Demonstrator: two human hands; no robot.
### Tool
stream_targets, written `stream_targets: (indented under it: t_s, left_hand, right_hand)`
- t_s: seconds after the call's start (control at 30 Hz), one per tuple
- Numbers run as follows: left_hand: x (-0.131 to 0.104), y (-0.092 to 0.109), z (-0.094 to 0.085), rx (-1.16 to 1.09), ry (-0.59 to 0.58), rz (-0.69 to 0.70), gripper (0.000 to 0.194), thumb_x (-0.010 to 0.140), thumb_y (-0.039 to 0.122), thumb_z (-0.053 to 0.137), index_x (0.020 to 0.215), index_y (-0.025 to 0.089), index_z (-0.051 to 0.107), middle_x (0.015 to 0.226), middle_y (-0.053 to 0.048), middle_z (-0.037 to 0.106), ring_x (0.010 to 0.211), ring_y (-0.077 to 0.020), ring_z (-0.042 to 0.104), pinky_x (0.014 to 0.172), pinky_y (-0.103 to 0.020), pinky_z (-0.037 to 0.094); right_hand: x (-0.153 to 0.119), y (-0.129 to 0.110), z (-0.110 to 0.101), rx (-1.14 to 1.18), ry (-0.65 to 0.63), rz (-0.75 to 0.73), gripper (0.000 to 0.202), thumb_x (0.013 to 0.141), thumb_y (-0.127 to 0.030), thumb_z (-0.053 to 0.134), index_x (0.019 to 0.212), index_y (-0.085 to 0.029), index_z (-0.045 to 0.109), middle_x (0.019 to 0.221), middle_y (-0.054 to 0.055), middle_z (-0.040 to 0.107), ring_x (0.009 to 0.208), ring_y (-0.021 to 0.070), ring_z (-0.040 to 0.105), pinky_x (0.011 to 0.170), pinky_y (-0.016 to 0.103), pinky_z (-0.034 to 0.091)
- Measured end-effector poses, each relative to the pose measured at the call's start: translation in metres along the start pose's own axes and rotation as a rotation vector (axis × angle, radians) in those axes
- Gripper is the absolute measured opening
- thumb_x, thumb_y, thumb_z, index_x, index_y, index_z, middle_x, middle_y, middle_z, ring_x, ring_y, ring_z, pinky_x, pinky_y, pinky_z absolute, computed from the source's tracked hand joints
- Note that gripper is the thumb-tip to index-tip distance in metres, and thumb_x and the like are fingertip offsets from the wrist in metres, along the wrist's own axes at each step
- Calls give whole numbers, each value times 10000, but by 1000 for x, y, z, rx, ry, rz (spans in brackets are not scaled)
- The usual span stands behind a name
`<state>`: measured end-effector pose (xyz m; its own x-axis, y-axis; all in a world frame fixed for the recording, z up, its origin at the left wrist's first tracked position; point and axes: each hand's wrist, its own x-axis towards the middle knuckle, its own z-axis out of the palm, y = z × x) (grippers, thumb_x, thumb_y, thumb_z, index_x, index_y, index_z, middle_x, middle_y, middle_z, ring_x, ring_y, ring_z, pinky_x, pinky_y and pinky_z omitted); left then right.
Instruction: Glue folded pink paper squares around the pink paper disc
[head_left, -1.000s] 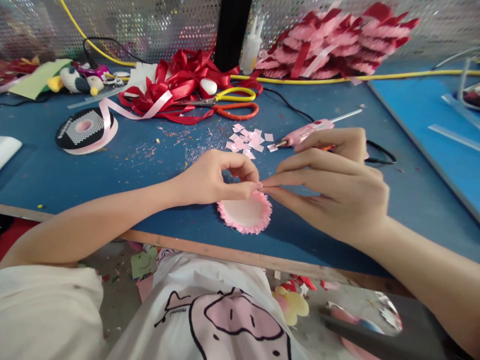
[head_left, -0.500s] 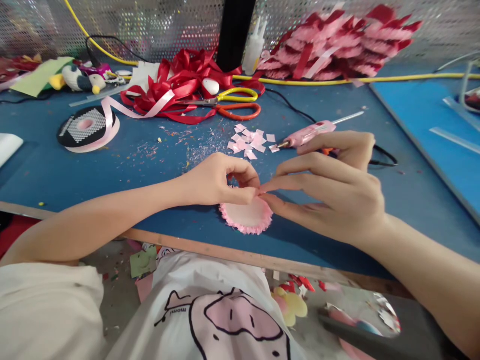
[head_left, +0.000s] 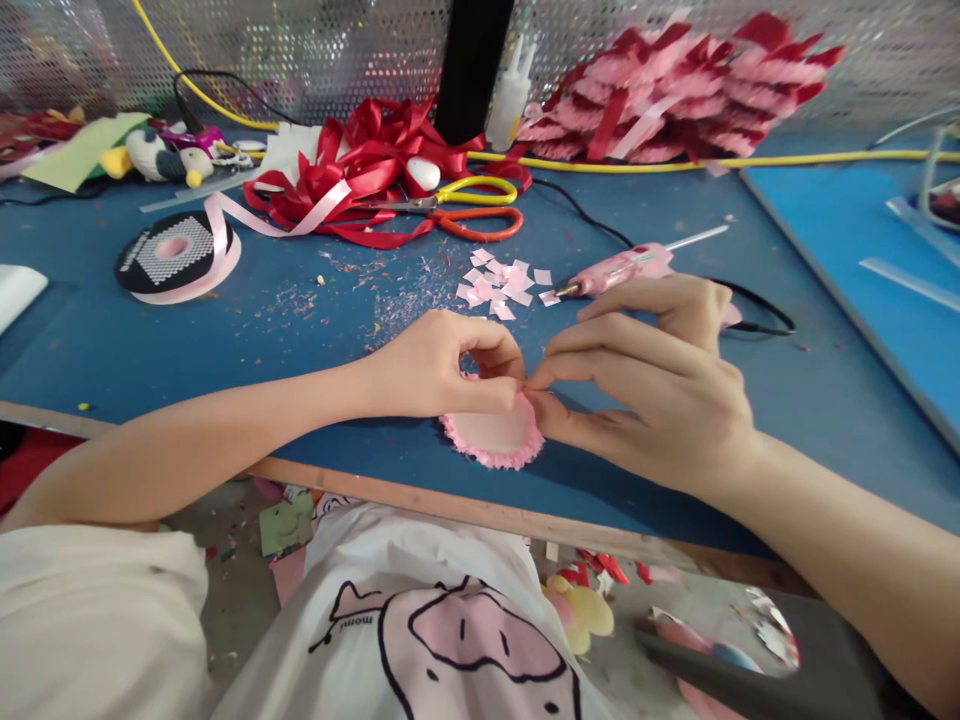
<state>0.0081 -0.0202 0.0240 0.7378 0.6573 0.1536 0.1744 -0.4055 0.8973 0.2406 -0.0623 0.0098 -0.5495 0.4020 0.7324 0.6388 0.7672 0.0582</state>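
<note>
A round pale disc with a fluffy pink fringe (head_left: 495, 432) around its rim lies near the table's front edge. My left hand (head_left: 454, 365) grips its far side, thumb over the top and index finger curled behind. At the far right rim, my right hand (head_left: 645, 385) pinches the fringe between thumb and fingertips, the other fingers bent above. The fingertips of both hands nearly meet and hide that part of the rim. Beyond my hands are small pink ribbon squares (head_left: 496, 285) in a loose pile, and a pink hot glue gun (head_left: 619, 268) with a clear glue stick.
At left lies a spool of pink ribbon (head_left: 176, 255). Scissors (head_left: 480, 222) rest by heaped red ribbon (head_left: 375, 150). Behind stand a glue bottle (head_left: 510, 105) and stacked pink-and-red pieces (head_left: 675, 90). A yellow cable (head_left: 637, 166) crosses the back; a blue board (head_left: 862, 230) lies right.
My right hand has shifted slightly left and down along the rim, its fingers closing nearer the left thumb. The disc stays in nearly the same place.
</note>
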Motion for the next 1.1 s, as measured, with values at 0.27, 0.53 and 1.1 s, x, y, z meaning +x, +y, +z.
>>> stream_targets:
  t_s: [0.27, 0.53, 1.1]
  left_hand:
    - [2, -6, 1, -201, 65, -35, 141, 833, 238, 748, 930, 181, 664, 918, -24, 751, 834, -131, 686, 772, -291, 520]
    - [4, -13, 2, -396, 75, -82, 303, 788, 153, 829, 997, 196, 613, 907, -14, 748, 845, -115, 709, 801, -272, 577]
    - [7, -18, 6, -498, 112, -136, 357, 733, 115, 784, 958, 207, 523, 912, -1, 741, 838, -96, 714, 786, -246, 580]
  right_hand:
    - [-2, 4, 2, -41, 7, 49, 95, 1026, -264, 711, 958, -302, 657, 908, 0, 771, 1010, 260, 693, 855, 475, 496]
    - [-5, 11, 1, -50, 71, 27, 95, 1002, -304, 775, 1063, -344, 714, 915, -40, 784, 1066, 245, 704, 879, 447, 472]
    - [-4, 12, 6, -98, 126, -40, 323, 905, -403, 881, 1183, -337, 731, 929, -22, 781, 1029, 264, 659, 826, 444, 448]
